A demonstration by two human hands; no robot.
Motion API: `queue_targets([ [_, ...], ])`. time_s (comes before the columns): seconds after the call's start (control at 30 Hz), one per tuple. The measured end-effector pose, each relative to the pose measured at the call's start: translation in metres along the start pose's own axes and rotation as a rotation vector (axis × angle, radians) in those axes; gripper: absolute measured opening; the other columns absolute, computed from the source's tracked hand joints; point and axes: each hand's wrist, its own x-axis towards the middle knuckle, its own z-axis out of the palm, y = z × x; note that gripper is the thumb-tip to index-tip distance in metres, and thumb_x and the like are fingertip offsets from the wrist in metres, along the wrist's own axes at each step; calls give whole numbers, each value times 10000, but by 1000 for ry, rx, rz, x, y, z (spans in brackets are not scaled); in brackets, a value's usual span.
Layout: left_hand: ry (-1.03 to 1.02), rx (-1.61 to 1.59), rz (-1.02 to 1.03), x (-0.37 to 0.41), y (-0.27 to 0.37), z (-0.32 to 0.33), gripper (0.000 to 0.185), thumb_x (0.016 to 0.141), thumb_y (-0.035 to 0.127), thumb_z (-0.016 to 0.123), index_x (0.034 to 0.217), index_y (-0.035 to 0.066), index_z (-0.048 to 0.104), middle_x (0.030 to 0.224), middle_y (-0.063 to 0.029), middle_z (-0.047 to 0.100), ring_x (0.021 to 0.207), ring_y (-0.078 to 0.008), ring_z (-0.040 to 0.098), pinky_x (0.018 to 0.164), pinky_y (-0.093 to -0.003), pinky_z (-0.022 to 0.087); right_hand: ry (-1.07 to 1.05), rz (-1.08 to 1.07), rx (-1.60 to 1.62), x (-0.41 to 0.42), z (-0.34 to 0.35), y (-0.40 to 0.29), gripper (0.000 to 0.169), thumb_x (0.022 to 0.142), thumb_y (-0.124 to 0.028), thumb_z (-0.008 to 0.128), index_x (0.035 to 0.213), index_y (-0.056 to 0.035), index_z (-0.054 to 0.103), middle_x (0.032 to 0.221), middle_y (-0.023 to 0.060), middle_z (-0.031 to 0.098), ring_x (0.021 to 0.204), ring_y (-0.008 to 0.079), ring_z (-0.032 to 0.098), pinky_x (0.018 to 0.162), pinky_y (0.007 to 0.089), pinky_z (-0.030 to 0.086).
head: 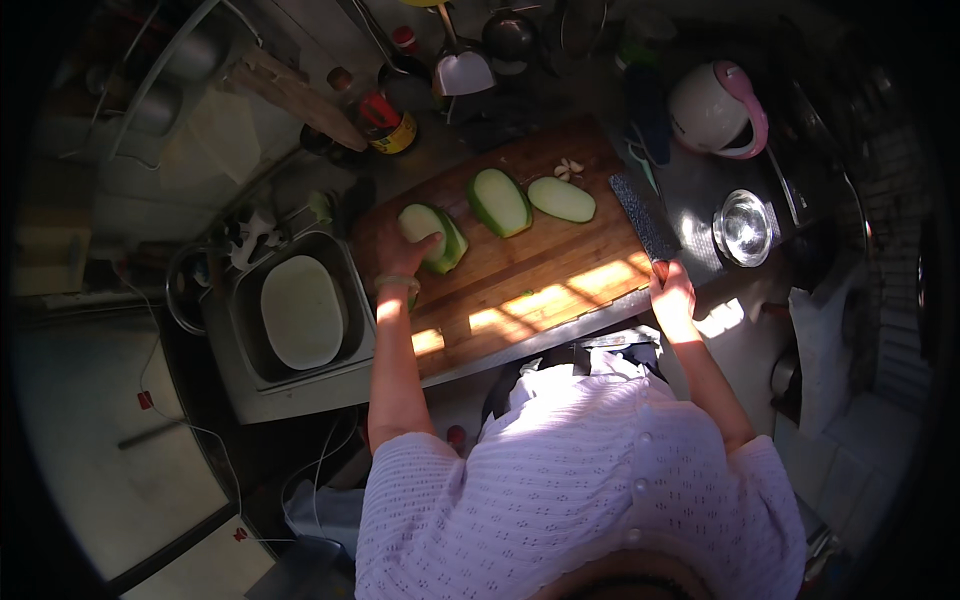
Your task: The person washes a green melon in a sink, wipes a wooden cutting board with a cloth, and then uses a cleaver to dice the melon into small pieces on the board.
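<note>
A large wooden cutting board (555,259) lies before me, partly in bright sun. At its left part my left hand (401,251) grips a pale-fleshed, green-skinned gourd piece (451,244), with the thumb over its cut face; my fingers on the far side are hard to make out. My right hand (675,291) holds the handle of a cleaver (643,217) at the board's right edge, the dark textured blade pointing away from me. Between the hands rest another thick gourd piece (500,201) and a flatter cut piece (562,199). Several garlic cloves (568,169) sit just beyond it.
Left of the board is a sink (247,352) with a white basin (301,311) in it. A metal bowl (742,229) and a white-and-pink kettle (712,109) stand at right. A sauce bottle (394,135) and a hanging spatula (463,71) are at the back.
</note>
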Motion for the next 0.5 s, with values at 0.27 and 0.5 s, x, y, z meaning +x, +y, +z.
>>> queue_targets([
  [0.27, -5, -59, -186, 5, -10, 7, 752, 616, 435, 865, 1232, 93, 600, 1191, -163, 633, 1096, -316, 608, 950, -405, 487, -84, -343, 310, 27, 0, -87, 356, 779, -129, 716, 1096, -1, 619, 1041, 172, 607, 929, 325, 628, 821, 398, 523],
  [0.5, 49, -45, -19, 21, -34, 18, 686, 627, 408, 863, 1173, 52, 650, 1086, -156, 688, 988, -300, 664, 870, -387, 525, -518, -316, 482, 36, 107, -228, 483, 818, -107, 612, 1277, 23, 535, 1003, 175, 662, 902, 276, 647, 811, 356, 521],
])
